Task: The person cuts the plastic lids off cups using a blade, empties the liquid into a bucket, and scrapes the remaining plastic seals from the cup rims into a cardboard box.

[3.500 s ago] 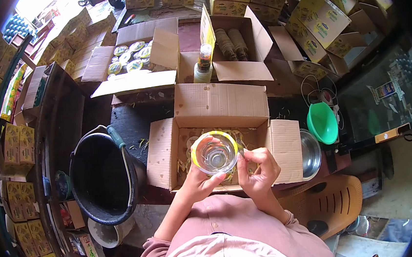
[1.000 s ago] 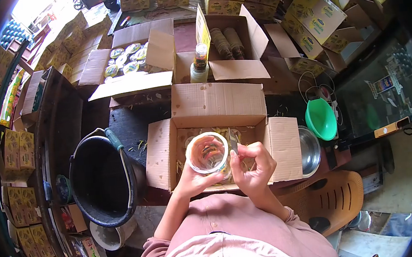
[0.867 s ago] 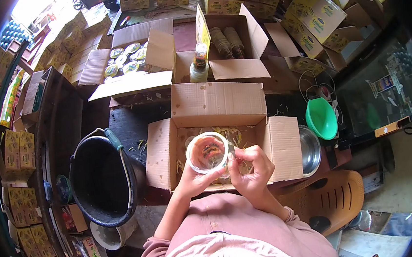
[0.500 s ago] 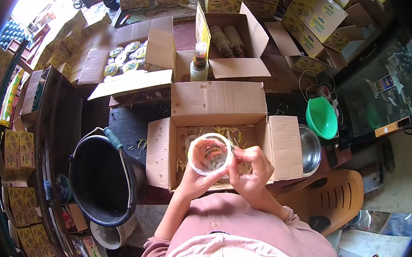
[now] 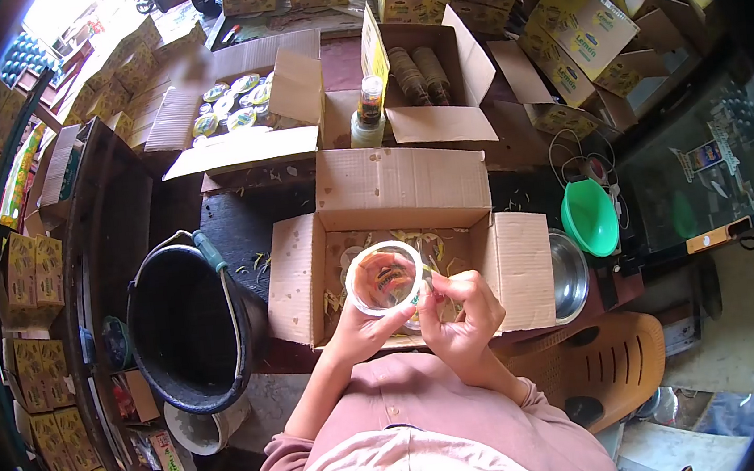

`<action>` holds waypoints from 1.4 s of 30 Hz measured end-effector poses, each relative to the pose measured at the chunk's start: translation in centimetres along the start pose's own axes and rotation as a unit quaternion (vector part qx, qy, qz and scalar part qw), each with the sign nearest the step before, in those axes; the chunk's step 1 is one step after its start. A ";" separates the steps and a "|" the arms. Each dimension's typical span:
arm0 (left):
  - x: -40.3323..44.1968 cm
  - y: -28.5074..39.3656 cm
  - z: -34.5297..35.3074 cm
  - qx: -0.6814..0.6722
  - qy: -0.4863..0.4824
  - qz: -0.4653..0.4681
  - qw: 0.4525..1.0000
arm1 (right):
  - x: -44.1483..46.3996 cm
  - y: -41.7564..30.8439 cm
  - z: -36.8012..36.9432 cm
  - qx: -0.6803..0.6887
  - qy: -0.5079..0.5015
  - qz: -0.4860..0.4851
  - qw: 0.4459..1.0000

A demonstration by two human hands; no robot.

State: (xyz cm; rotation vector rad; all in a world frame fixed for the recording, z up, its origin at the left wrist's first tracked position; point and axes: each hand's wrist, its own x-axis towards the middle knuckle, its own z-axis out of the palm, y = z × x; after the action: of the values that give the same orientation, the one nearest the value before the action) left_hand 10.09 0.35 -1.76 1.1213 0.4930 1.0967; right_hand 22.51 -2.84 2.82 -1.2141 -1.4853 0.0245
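Note:
A clear plastic cup [image 5: 384,279] with a pale rim and printing on its side is tilted so that its mouth faces me. My left hand [image 5: 360,329] is wrapped round it from the left and below. At the cup's right edge, my right hand [image 5: 461,315] pinches a small blade, mostly hidden by the fingers. Both hands are over an open cardboard box [image 5: 402,182], with yellowish strips or scraps lying on its bottom.
A black bucket [image 5: 186,328] stands at the left. A green bowl [image 5: 589,217] and a metal bowl [image 5: 569,277] are at the right. Behind are a box of lidded cups [image 5: 240,101], a bottle [image 5: 369,128] and a box with stacked cups [image 5: 420,77]. An orange chair [image 5: 599,367] is lower right.
The yellow band seen earlier on the cup's rim is gone, leaving the rim pale. The blade, raised a second ago, is now down against the cup's right edge. The left hand keeps its hold.

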 end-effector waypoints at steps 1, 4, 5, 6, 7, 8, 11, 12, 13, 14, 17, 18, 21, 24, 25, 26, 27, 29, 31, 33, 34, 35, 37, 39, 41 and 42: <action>0.0 0.0 0.1 0.001 0.006 0.002 1.000 | 0.1 0.0 0.0 -0.015 0.000 -0.013 1.000; 0.1 0.1 0.1 0.032 0.004 0.013 0.999 | 0.2 0.2 0.1 -0.042 -0.001 -0.037 0.998; 0.1 0.4 0.0 0.062 -0.010 0.022 0.998 | 0.2 0.3 0.2 -0.048 -0.002 -0.043 0.998; 0.1 0.6 -0.1 0.092 -0.023 0.030 0.995 | 0.3 0.4 0.2 -0.039 -0.004 -0.037 0.999; 0.1 0.6 -0.2 0.087 -0.022 0.034 0.995 | 0.4 0.5 0.1 -0.030 -0.007 -0.031 0.999; 0.1 0.5 -0.2 0.082 -0.020 0.038 0.996 | 0.4 0.6 0.0 -0.021 -0.010 -0.026 0.999; 0.1 0.5 -0.4 0.083 -0.011 0.036 0.996 | 0.6 0.6 -0.3 0.045 -0.029 0.039 0.998; 0.1 0.5 -0.5 0.083 -0.006 0.035 0.996 | 0.6 0.6 -0.4 0.036 -0.030 0.032 0.998; 0.1 0.6 -0.5 0.084 -0.001 0.034 0.996 | 0.3 0.6 -0.4 0.028 -0.030 0.026 0.999; 0.2 0.6 -0.6 0.106 -0.015 0.037 0.994 | 0.2 0.7 -0.4 0.019 -0.031 0.019 0.999; 0.2 0.6 -0.6 0.147 -0.048 0.038 0.987 | 0.4 1.2 -0.5 0.016 -0.031 0.029 0.999; 0.1 0.6 -0.6 0.145 -0.051 0.034 0.987 | 0.7 1.0 -0.6 0.050 -0.030 0.050 0.997; 0.2 0.5 -0.9 0.137 -0.058 0.025 0.989 | 0.8 1.4 -1.1 0.101 -0.047 0.079 0.991; 0.4 0.5 -1.2 0.139 -0.058 0.016 0.988 | 0.7 1.4 -1.2 0.076 -0.054 0.054 0.994; 0.3 0.5 -1.1 0.140 -0.060 0.011 0.988 | 0.6 1.4 -1.3 0.064 -0.054 0.052 0.995; 0.2 0.4 -1.1 0.141 -0.064 0.006 0.988 | 0.6 1.2 -1.4 0.057 -0.054 0.051 0.996; 0.2 0.6 -1.0 0.150 -0.071 0.010 0.986 | 0.7 1.1 -1.3 0.051 -0.053 0.048 0.996; 0.2 1.0 -0.8 0.170 -0.084 0.021 0.982 | 0.9 1.3 -1.2 0.050 -0.055 0.043 0.996; 0.0 0.9 -0.7 0.148 -0.083 0.006 0.985 | 0.8 1.8 -1.2 0.059 -0.064 0.038 0.996; 0.1 1.3 -0.7 0.151 -0.086 0.002 0.985 | 0.8 1.8 -1.2 0.078 -0.067 0.058 0.993; 0.1 1.1 -0.7 0.112 -0.073 0.004 0.991 | 0.8 1.7 -1.3 0.086 -0.068 0.068 0.992; 0.2 0.6 -0.6 0.073 -0.060 0.006 0.996 | 0.8 1.6 -1.2 0.080 -0.051 0.075 0.993; 0.2 -0.1 -0.4 0.025 -0.029 0.008 0.999 | 0.6 1.0 -0.9 0.068 -0.018 0.088 0.994; 0.0 -1.2 -0.5 -0.029 0.011 -0.018 0.999 | 0.6 0.9 -0.9 0.069 -0.020 0.098 0.993; -0.1 -1.7 -0.5 -0.073 0.005 -0.007 0.997 | 0.6 0.8 -0.9 0.069 -0.016 0.099 0.993; 0.0 -1.8 -0.5 -0.094 0.002 -0.001 0.996 | 0.6 0.6 -0.8 0.069 -0.011 0.094 0.993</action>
State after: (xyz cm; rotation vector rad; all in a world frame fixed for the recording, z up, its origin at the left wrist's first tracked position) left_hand 10.47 0.50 -3.55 0.9532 0.3863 1.1195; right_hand 23.62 -2.69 3.15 -1.2405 -1.3599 0.2648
